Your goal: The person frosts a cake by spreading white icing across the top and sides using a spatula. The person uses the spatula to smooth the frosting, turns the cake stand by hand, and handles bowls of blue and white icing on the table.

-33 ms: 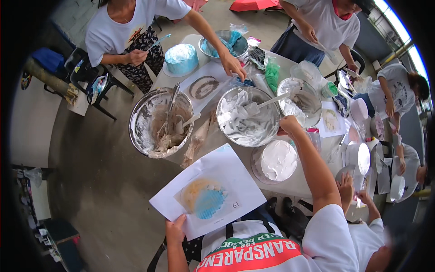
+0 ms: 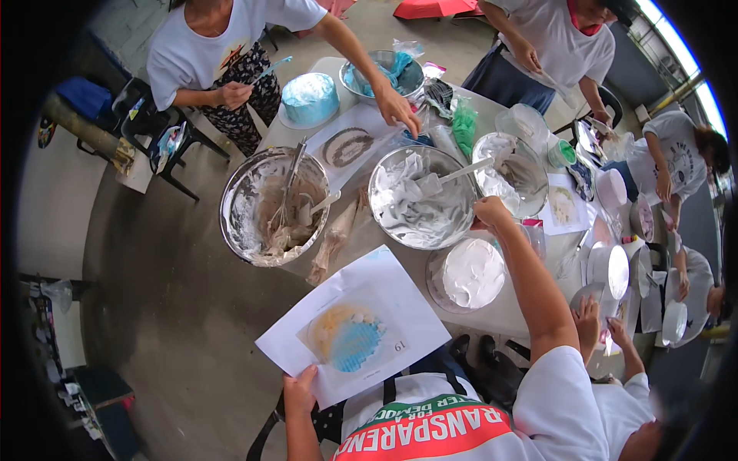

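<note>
L hand [image 2: 300, 388] — pinching wht. paper sheet w/ printed cake photo [image 2: 361, 338]. R hand [image 2: 490, 212] at rt. rim of round steel bowl w/ wht. cream [image 2: 411, 245]; finger closure unclear. Pale spatula [image 2: 466, 170] — axis slants up-rt., handle end just beyond R hand, the nearer.

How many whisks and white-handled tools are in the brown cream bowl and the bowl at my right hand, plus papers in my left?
Whisks: 1, in the brown cream bowl
White-handled tools: 2, one there, one in the white cream bowl at your right hand
Papers: 1, in your left hand
Total: 4
</note>
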Tool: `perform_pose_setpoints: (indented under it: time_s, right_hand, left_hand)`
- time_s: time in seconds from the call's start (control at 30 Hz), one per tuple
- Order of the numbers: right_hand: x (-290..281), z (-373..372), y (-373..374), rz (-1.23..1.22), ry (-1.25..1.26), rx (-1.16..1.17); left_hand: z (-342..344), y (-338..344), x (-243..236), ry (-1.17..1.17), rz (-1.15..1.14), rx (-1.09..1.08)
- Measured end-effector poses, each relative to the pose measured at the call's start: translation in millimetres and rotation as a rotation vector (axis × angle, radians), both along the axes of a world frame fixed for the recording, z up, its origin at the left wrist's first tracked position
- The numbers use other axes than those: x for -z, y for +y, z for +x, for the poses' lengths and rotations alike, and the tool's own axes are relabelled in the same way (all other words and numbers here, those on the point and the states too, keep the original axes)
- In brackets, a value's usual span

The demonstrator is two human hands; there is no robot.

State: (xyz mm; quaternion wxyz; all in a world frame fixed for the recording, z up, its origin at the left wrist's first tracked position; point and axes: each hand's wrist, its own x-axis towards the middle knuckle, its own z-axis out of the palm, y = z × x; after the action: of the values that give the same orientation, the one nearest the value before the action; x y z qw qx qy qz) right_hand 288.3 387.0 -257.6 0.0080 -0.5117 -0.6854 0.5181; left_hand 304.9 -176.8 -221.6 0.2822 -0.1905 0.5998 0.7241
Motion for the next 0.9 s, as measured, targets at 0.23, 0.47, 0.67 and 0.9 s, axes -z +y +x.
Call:
perform_pose_setpoints:
  time_s: [0.23, 0.47, 0.67, 0.9]
  right_hand:
    - [21, -5, 3, -0.145, 0.203, 0.069]
    - [1, -21, -8, 0.127, 0.212, 0.052]
    - [-55, -48, 8, 0.034, 0.341, -0.006]
    - [-122, -72, 21, -0.065, 0.500, -0.026]
  left_hand:
    - [47, 13, 16, -0.005, -0.055, -0.097]
    - [51, 54, 33, 0.064, -0.108, -0.154]
    - [32, 100, 49, 0.069, -0.133, -0.211]
    - [-3, 180, 55, 0.067, 0.062, -0.283]
